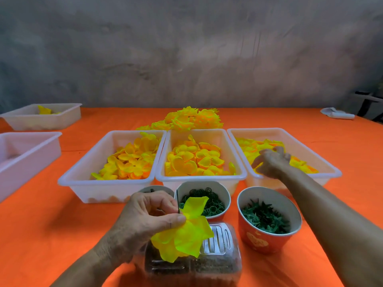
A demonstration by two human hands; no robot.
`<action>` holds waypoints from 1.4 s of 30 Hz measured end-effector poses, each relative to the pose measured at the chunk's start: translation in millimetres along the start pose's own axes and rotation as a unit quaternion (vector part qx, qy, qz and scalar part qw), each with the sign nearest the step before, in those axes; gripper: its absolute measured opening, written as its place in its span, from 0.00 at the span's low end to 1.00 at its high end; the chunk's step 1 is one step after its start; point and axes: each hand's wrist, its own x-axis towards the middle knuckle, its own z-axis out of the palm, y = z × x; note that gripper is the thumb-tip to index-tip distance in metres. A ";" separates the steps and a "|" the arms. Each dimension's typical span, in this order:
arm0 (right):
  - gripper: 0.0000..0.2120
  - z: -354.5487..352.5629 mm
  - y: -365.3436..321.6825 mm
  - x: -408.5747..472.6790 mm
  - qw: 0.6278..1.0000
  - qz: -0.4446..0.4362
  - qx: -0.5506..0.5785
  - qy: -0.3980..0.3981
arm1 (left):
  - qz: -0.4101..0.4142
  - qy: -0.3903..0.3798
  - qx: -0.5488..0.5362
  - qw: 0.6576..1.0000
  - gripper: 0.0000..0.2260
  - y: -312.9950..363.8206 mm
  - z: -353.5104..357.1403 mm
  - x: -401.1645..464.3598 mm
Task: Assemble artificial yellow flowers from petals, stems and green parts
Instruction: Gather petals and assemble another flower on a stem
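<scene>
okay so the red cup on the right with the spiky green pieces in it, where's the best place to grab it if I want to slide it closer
Grip the red cup around its outer wall below the rim, coming from its right side. It stands upright and open-topped, so a top grab would dig into the green spiky pieces. The ring cup and clear box crowd its left, and the right hand, over the right tray, is probably nearest.
</scene>
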 end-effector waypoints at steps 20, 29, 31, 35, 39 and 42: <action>0.13 4.5 18.6 -4.2 0.848 -0.005 0.500 0.173 | -0.010 -0.002 -0.017 1.000 0.09 -0.1 0.0 0.9; 0.10 -12.7 8.2 -15.6 0.710 0.010 0.680 0.182 | -0.004 -0.007 -0.001 1.000 0.07 2.3 0.0 -0.3; 0.11 -18.6 6.0 -19.1 0.688 0.017 0.703 0.181 | 0.000 -0.009 0.005 1.000 0.10 2.7 0.0 -0.7; 0.10 -34.0 -4.4 -30.5 0.621 0.020 0.773 0.126 | 0.003 -0.006 0.019 1.000 0.11 1.5 -1.4 -0.5; 0.09 -44.7 -26.2 -52.8 0.545 0.012 0.838 0.023 | 0.006 -0.002 0.021 1.000 0.07 0.5 -0.7 -1.2; 0.05 -50.0 -41.2 -74.9 0.504 -0.016 0.862 -0.050 | 0.005 0.000 0.019 1.000 0.08 1.1 -1.0 -2.3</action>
